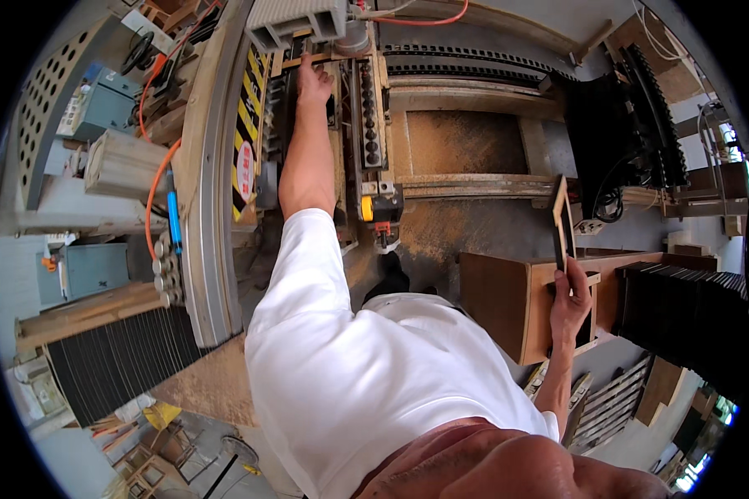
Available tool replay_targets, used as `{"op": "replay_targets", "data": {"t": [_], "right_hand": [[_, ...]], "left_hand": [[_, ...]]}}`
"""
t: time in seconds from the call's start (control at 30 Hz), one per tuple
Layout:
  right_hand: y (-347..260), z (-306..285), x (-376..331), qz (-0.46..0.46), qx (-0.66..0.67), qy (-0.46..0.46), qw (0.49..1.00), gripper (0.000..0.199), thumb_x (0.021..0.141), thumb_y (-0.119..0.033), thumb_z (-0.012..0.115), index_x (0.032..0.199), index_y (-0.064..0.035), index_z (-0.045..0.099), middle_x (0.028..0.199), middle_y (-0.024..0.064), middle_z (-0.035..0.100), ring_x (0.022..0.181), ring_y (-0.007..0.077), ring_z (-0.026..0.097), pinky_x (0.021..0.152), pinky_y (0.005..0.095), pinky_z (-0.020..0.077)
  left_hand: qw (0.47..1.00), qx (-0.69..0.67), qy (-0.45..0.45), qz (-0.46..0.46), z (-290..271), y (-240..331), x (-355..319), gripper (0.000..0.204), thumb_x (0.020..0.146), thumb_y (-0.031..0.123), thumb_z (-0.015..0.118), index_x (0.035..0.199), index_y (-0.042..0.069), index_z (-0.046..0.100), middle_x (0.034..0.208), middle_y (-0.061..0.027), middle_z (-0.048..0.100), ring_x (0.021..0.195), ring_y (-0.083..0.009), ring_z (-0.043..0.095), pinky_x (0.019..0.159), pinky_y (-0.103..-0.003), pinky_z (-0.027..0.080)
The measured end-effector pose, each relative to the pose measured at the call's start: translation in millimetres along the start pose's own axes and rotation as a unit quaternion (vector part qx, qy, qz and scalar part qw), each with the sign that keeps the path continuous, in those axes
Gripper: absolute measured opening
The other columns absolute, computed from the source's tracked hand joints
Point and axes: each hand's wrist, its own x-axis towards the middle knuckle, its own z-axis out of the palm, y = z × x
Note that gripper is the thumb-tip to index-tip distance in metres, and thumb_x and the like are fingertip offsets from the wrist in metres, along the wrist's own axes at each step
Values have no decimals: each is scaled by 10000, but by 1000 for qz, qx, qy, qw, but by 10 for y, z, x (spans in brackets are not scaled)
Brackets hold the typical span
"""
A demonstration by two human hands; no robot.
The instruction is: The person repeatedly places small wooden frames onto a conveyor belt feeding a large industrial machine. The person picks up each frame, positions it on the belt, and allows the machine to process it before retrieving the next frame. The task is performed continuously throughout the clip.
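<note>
- My left grip [314, 81], upper centre of the frame: fingertips at a wooden strip [291, 62] on the machine [369, 116]; whether grasping, I cannot tell.
- My right grip [571, 301], right of centre: clasping the lower end of a narrow, slotted wooden piece [559, 214], raised lengthwise.
- Brown box [495, 303]: lower right, beside my right grip.

A narrow, long rectangular frame [559, 208] stuck out beyond the right hand [570, 299], its near end gripped between thumb and fingers. It was slim-barred and open through the middle, pale wood showing on one edge and darker along its sides. It was held up at a slight tilt, its far end clear of the grip. A pale wooden strip [292, 62] lay crosswise at the fingertips of the outstretched left hand [313, 83]; whether they touched could not be told.
</note>
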Motion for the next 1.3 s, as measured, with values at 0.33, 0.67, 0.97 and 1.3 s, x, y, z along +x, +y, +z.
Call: {"op": "replay_targets", "data": {"t": [0.33,0.67,0.97,1.3], "right_hand": [[-1233,1544,852,-387,-104,-165,901,215,751,22,675,959,-28,656,976,101,666,886,268,605,768,341,500],[-1492,4064,1344,-621,-77,-279,729,236,769,-33,594,994,-64,659,943,70,659,854,271,565,771,378,452],[-1627,5057,1784,-646,-319,-252,646,422,796,-95,609,1213,-152,578,1113,94,651,1082,260,553,911,403,396],[-1822,5784,2394,-677,-305,-173,647,331,796,-27,565,1102,-135,632,801,135,681,946,300,622,867,449,411]], "left_hand": [[998,-59,-19,5,-472,-294,-460,295,918,184,570,1193,87,525,1156,-69,595,962,-224,573,831,-394,501],[996,-62,1,-67,-1286,-471,-3666,298,918,100,561,1209,59,512,1151,-80,593,1148,-249,557,956,-379,465],[984,-112,134,35,-1417,-729,-4818,305,903,71,576,1203,55,520,1122,-84,608,1081,-254,592,923,-402,493],[950,-147,252,110,-1478,-1131,-5368,290,879,116,640,1158,77,572,1101,-54,630,1077,-230,597,902,-377,514]]}}
